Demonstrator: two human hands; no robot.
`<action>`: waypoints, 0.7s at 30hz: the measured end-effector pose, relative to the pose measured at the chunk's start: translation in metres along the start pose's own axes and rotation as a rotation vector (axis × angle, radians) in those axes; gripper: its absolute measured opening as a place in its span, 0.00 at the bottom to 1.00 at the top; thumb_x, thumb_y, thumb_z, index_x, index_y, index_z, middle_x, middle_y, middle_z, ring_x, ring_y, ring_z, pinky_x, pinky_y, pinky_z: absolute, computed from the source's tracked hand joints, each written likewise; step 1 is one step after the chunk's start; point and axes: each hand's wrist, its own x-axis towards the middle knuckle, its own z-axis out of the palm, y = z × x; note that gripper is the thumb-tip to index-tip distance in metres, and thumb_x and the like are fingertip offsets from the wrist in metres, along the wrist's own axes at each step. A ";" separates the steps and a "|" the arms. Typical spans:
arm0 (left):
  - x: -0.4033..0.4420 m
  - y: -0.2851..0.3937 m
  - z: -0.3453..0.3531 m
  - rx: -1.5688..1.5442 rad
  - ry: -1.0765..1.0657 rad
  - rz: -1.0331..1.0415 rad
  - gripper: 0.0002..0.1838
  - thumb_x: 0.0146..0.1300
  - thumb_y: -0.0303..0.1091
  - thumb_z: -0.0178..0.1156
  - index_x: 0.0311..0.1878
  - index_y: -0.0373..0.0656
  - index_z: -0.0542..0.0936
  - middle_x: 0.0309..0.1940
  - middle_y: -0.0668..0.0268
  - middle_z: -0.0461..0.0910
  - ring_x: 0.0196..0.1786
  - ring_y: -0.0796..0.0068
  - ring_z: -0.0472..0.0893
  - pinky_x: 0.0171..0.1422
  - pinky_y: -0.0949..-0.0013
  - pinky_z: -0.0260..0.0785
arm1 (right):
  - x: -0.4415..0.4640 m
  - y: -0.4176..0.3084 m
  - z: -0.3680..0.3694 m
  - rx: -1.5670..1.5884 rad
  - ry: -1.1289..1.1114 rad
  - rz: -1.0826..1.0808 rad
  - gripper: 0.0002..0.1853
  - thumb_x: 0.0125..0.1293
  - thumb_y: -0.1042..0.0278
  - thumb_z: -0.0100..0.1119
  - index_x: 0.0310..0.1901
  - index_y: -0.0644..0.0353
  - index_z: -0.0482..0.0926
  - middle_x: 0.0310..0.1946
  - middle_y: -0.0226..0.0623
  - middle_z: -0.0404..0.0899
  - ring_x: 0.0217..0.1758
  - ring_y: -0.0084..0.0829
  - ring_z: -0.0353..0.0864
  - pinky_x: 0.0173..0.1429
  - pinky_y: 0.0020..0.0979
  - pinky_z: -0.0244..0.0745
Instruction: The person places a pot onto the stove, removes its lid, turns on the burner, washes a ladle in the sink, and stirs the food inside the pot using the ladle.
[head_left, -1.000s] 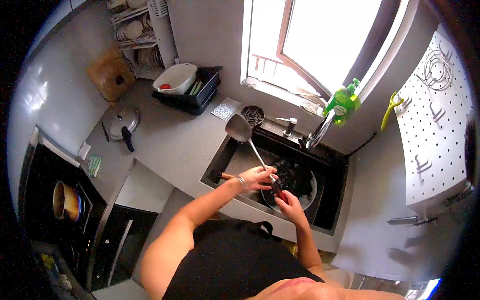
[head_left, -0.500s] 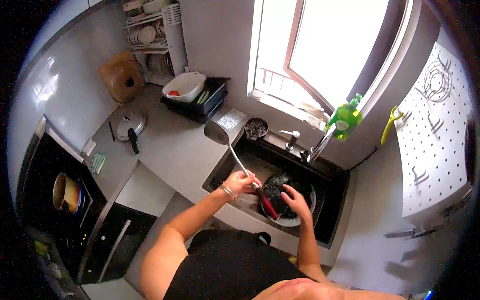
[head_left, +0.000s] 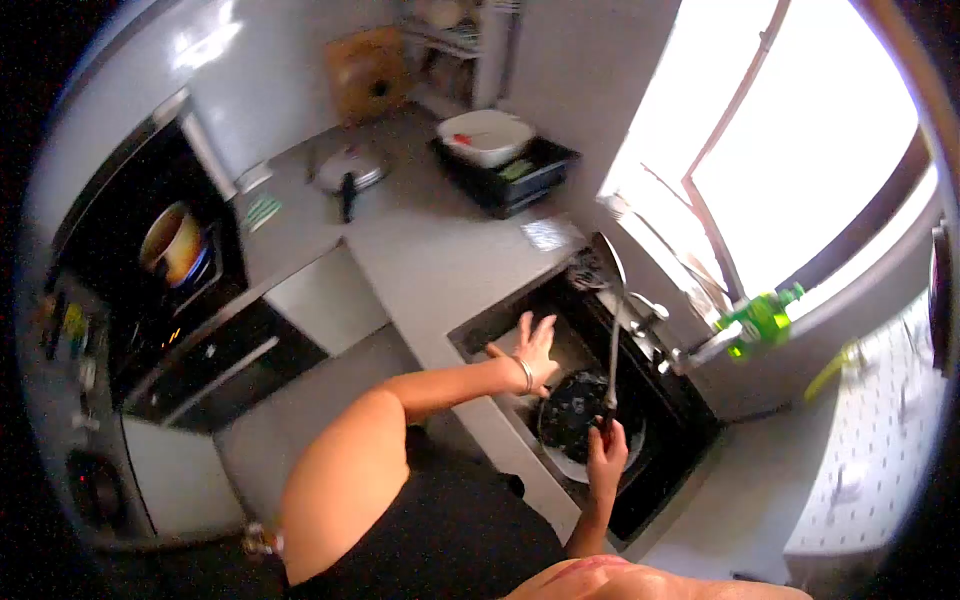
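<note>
My right hand (head_left: 607, 447) is closed around the dark handle of a long metal wok spatula (head_left: 614, 345). The spatula points up and away over the sink, with its blade (head_left: 608, 262) seen nearly edge-on near the back rim. My left hand (head_left: 530, 355), a bracelet at its wrist, is empty with its fingers spread over the left part of the black sink (head_left: 672, 425). Below both hands, a pale round basin (head_left: 562, 462) sits in the sink, holding something dark and wet-looking (head_left: 575, 408) that I cannot make out.
A faucet (head_left: 690, 357) and a green soap bottle (head_left: 762, 322) stand behind the sink, under the open window. On the left counter are a black tray (head_left: 505, 190) with a white bowl (head_left: 487, 136) and a pot lid (head_left: 352, 170). A pot (head_left: 172, 245) sits over a lit burner.
The spatula has passed from my left hand to my right and now points more upright. My left hand has opened and let go. The view has turned left and blurred.
</note>
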 end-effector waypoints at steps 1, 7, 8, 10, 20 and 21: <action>-0.005 -0.012 0.025 0.332 0.132 -0.052 0.32 0.47 0.49 0.65 0.56 0.47 0.74 0.68 0.51 0.52 0.71 0.44 0.40 0.72 0.44 0.33 | -0.005 -0.005 0.004 -0.059 0.073 -0.046 0.11 0.63 0.73 0.54 0.46 0.65 0.73 0.25 0.21 0.68 0.25 0.12 0.62 0.28 0.17 0.56; -0.095 -0.095 0.070 -0.190 0.164 -0.191 0.25 0.51 0.51 0.62 0.52 0.55 0.77 0.68 0.48 0.49 0.73 0.49 0.37 0.72 0.44 0.29 | -0.024 -0.009 0.049 0.051 -0.140 0.042 0.12 0.60 0.75 0.57 0.45 0.66 0.73 0.27 0.22 0.70 0.26 0.13 0.64 0.30 0.17 0.60; -0.115 -0.112 0.082 -0.186 0.185 -0.256 0.24 0.51 0.51 0.62 0.52 0.55 0.77 0.68 0.49 0.50 0.72 0.49 0.38 0.72 0.44 0.29 | -0.022 -0.013 0.067 0.075 -0.191 0.074 0.12 0.59 0.76 0.58 0.45 0.67 0.73 0.27 0.22 0.70 0.28 0.14 0.65 0.31 0.18 0.61; -0.156 -0.147 0.111 -0.243 0.244 -0.346 0.24 0.52 0.51 0.62 0.52 0.54 0.77 0.68 0.49 0.50 0.72 0.49 0.38 0.72 0.44 0.30 | -0.017 -0.033 0.111 0.050 -0.332 0.034 0.11 0.59 0.76 0.58 0.44 0.67 0.73 0.27 0.22 0.70 0.26 0.14 0.65 0.30 0.17 0.61; -0.426 -0.280 0.232 -0.590 0.346 -0.848 0.26 0.55 0.53 0.58 0.56 0.53 0.74 0.66 0.47 0.54 0.71 0.47 0.44 0.71 0.47 0.40 | -0.017 -0.174 0.443 0.074 -0.950 -0.111 0.16 0.61 0.71 0.55 0.50 0.66 0.72 0.22 0.23 0.67 0.22 0.14 0.63 0.24 0.17 0.57; -0.449 -0.289 0.242 -0.590 0.375 -0.892 0.26 0.55 0.53 0.58 0.56 0.53 0.74 0.65 0.47 0.55 0.71 0.46 0.45 0.71 0.48 0.41 | -0.016 -0.188 0.474 0.085 -1.022 -0.139 0.18 0.61 0.71 0.54 0.53 0.66 0.71 0.23 0.23 0.67 0.23 0.14 0.63 0.25 0.17 0.57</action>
